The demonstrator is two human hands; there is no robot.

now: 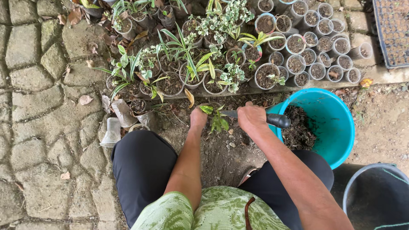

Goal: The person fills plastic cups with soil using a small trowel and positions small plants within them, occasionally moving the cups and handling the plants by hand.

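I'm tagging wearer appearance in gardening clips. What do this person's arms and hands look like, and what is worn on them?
Both arms are bare from above the elbow down: no sleeves, gloves, watch or rings visible on the left hand or right hand. Clothing shows only nearer the body: a green-and-white patterned top and dark trousers.

Two bare hands were in view, the left hand at one small green seedling and the right hand closed on one black-handled trowel. One turquoise bucket partly filled with soil stood beside it, and one dark grey bucket sat at the lower right. One black seedling tray lay at the upper right. Small pots of bare soil numbered roughly twenty; pots with leafy plants roughly fifteen, too crowded for an exact count. About three empty clear cups lay tipped over.
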